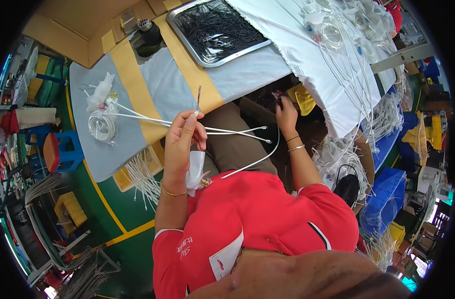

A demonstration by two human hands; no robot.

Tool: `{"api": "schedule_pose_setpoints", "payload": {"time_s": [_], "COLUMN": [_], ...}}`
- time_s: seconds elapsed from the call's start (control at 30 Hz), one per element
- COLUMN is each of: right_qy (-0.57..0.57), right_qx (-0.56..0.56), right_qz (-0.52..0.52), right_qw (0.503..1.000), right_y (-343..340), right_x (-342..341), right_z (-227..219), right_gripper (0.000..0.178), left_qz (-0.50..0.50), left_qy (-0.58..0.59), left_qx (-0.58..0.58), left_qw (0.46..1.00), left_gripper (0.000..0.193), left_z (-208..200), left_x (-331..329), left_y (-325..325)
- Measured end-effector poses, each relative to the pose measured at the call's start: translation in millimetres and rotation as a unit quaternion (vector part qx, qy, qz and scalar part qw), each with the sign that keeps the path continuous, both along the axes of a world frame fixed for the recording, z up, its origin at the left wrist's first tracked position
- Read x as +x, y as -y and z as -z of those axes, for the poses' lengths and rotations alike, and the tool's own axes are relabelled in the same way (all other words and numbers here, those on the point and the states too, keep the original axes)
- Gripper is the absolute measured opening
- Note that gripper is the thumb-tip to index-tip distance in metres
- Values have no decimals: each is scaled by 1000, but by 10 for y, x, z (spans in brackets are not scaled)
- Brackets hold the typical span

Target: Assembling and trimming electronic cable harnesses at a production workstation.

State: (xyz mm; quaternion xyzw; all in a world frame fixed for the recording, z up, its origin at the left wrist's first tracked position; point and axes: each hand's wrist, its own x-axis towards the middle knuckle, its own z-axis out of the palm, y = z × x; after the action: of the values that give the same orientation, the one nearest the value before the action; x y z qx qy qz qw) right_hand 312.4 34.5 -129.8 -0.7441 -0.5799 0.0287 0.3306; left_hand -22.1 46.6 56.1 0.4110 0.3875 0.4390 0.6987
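My left hand (180,137) is raised over my lap, thumb and fingers pinching a thin white cable end whose slim metallic-looking tip (199,94) points up. Several white cables (137,115) run from a bagged coil on the table, past this hand, to white ends (261,141) over my lap. My right hand (286,117) is at the table's front edge, beside a yellow container (303,98). Its fingers are closed around something small and dark that I cannot make out. Another white cable (252,163) curves below it. A white bag (195,169) lies against my waist.
A metal tray (232,59) of thin black pieces sits on the cloth-covered table. A black tool with a metal nozzle (146,30) stands in a table opening, near a cardboard box (58,40). Bundled white cables (337,159) hang at right. A blue stool (68,149) stands at left.
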Motion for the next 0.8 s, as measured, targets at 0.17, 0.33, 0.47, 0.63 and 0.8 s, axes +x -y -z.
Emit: {"api": "schedule_pose_setpoints", "payload": {"time_s": [0.17, 0.33, 0.47, 0.63, 0.8], "right_qy": [-91, 29, 46, 74, -63], "right_qx": [148, 71, 5, 48, 54], "right_qz": [-146, -227, -290, -281, -292], "right_qw": [974, 971, 956, 956, 953], "right_y": [-183, -405, -592, -688, -473], "right_x": [-637, -940, -1031, -1112, -1374], "right_z": [-1125, -1760, -1811, -1704, -1925], "right_gripper": [28, 33, 34, 31, 23], "left_qz": [-31, -64, -103, -155, -192], "left_qy": [-3, -3, -15, -53, -145], "left_qx": [10, 30, 53, 103, 203], "left_qw": [999, 997, 993, 981, 949], "left_gripper": [24, 23, 21, 18, 16], "left_z": [-42, -73, -84, -70, -1], "left_x": [-56, -100, -180, -191, -103], "left_y": [17, 65, 135, 161, 159]}}
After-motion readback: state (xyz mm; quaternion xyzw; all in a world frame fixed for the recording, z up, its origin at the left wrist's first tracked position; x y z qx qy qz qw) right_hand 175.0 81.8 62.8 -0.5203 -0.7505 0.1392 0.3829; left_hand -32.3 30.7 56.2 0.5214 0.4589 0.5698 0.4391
